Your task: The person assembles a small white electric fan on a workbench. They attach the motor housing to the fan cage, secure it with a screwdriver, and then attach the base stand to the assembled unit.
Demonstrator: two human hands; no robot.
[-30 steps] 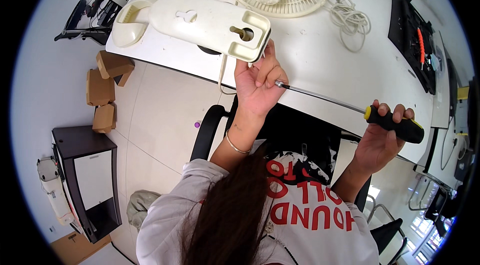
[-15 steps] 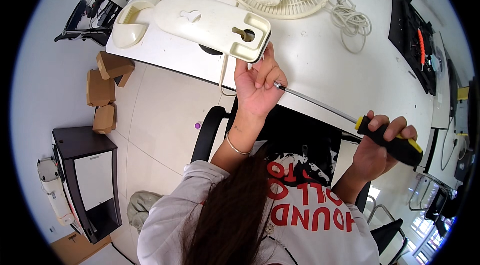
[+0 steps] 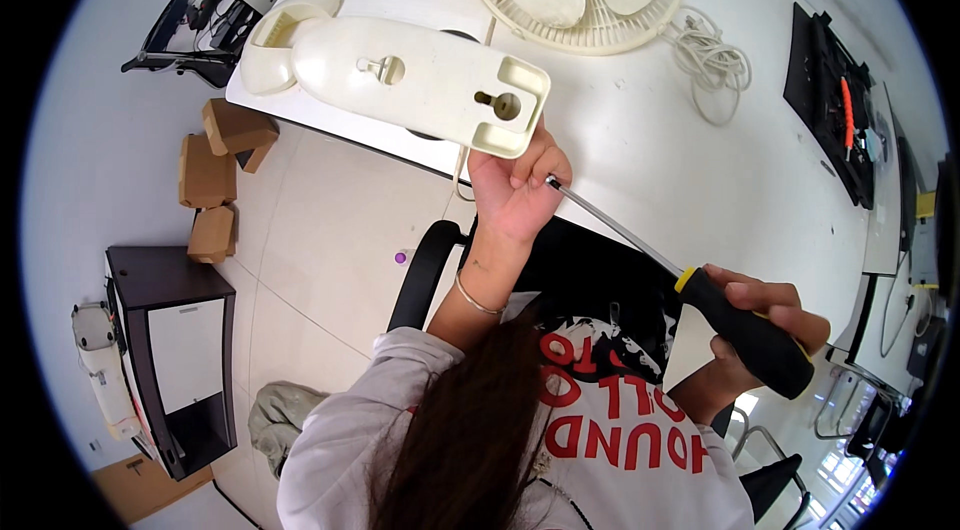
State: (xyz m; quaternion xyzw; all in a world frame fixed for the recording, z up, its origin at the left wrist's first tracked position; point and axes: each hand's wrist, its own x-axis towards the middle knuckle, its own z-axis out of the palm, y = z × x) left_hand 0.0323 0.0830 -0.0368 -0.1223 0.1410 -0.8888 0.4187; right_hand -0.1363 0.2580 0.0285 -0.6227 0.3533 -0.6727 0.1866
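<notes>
My left hand (image 3: 513, 198) is closed at the near right end of a long cream plastic fan stand (image 3: 330, 60), its fingers partly hidden beneath. Two recessed pockets and a keyhole-shaped opening show at that end; the curved far-left part is over the table. My right hand (image 3: 778, 302) grips the black and yellow handle of a long screwdriver (image 3: 745, 335). Its shaft slants up and left, and the tip is at my left fingertips. Whether a screw sits there, I cannot make out. Beyond the stand lies the fan head (image 3: 578, 35), its blades showing in a cream grille.
A coiled white cable (image 3: 712, 65) lies right of the fan head. Farther right is a black tool case (image 3: 812, 80) with an orange item. Cardboard boxes (image 3: 207, 173) and a dark cabinet (image 3: 155, 270) stand left on the floor. A black chair armrest (image 3: 415, 280) is near my left arm.
The fan stand has tilted, turning its recessed face more toward me. My right hand has lowered and moved slightly left with the screwdriver, whose tip stays at my left fingers. The whole view has shifted slightly.
</notes>
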